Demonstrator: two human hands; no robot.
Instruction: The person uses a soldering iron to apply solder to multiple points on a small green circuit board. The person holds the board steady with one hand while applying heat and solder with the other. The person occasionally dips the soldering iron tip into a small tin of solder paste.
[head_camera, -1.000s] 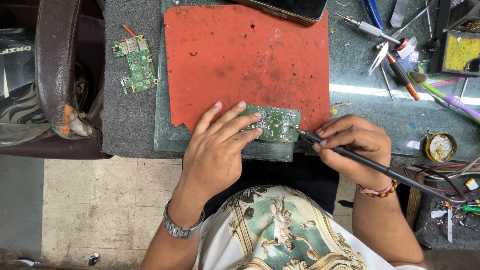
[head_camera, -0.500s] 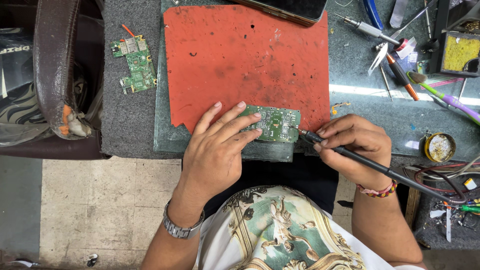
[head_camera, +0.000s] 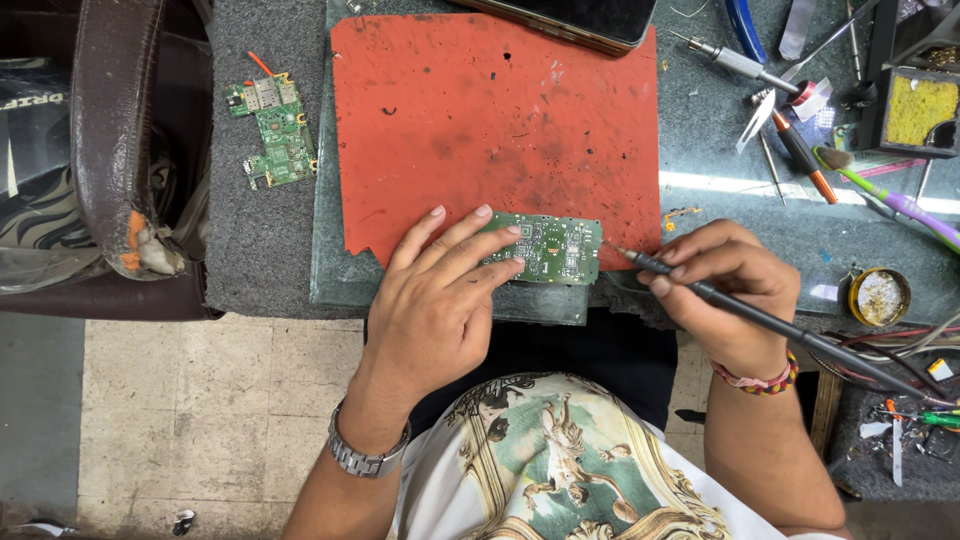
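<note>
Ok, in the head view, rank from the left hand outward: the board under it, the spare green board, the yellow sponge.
1. Board under the left hand: circuit board, touching its fingers.
2. Spare green board, upper left.
3. Yellow sponge, far upper right.

You have one screen: a phone (head_camera: 580, 18) lying flat at the top edge of the red mat (head_camera: 480, 120), its dark glass blank, rim brownish. At far left, a dark bag (head_camera: 40, 130) bears white lettering

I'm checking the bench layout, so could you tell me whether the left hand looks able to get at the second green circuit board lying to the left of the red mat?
Probably yes: the left hand rests on the near circuit board, and only bare grey surface separates it from the second board.
</note>
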